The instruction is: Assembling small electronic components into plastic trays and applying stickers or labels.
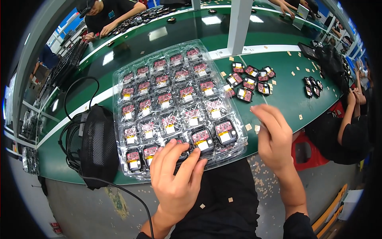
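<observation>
A clear plastic blister tray (119, 119) lies in front of me, with rows of small square black-framed modules showing red circuit boards and white and yellow patches. My left hand (175, 179) rests over the front row, fingers spread; its fingertips touch a module (182, 153) that they partly cover. Beside it sit two uncovered modules, one (202, 140) right of the fingers and another (225, 132) at the corner. Off the tray's right edge, my right hand (275, 137) is raised with fingers loosely bent and apart, with nothing visible in it. Loose modules (249, 83) lie beyond it.
A black mesh pouch (99, 143) with cables lies left of the tray. More modules (312, 87) and small beige squares (248, 127) are on the green table (286, 107). A grey post (239, 28) rises behind. Co-workers sit across and at right, near a red stool (306, 153).
</observation>
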The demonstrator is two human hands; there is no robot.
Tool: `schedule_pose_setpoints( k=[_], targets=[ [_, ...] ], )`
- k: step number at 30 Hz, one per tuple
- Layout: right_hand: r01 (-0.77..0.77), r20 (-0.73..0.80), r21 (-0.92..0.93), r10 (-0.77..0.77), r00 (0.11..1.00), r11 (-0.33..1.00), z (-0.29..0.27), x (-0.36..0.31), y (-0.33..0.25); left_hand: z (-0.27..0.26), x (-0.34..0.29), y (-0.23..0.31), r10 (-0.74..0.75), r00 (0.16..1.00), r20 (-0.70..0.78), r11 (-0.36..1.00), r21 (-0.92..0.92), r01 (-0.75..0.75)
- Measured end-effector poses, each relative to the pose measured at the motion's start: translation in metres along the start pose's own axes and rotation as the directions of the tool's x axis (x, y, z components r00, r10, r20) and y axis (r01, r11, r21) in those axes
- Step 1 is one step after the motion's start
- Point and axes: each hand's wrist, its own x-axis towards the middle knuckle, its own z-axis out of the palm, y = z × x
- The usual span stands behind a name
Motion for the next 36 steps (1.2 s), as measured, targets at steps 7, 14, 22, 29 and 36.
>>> schedule_pose_setpoints(
  k=[7,14,22,29,36],
  targets=[
    [-0.289,0.154,-0.444,0.390,0.908,0.848,0.024,0.011,0.010,-0.005,-0.001,0.000,-0.017,1.000,-0.003,1.000,0.010,0.017],
    [-0.354,0.028,-0.136,0.360,0.932,0.925,0.005,-0.014,0.017,-0.031,-0.028,0.005,0.163,0.983,-0.079,0.949,-0.259,-0.178],
    [-0.238,0.035,0.507,0.256,0.966,0.829,-0.020,-0.069,-0.064,0.026,-0.073,0.031,-0.241,0.879,0.412,-0.063,-0.910,0.410],
    [-0.254,0.256,0.522,0.134,0.957,0.814,-0.005,-0.075,-0.079,0.036,-0.088,0.011,-0.092,0.879,0.468,-0.253,-0.865,0.434],
    [-0.323,0.380,0.442,0.151,0.913,0.837,-0.008,-0.073,-0.083,0.024,-0.089,0.002,-0.156,0.859,0.488,-0.283,-0.855,0.434]
  ],
)
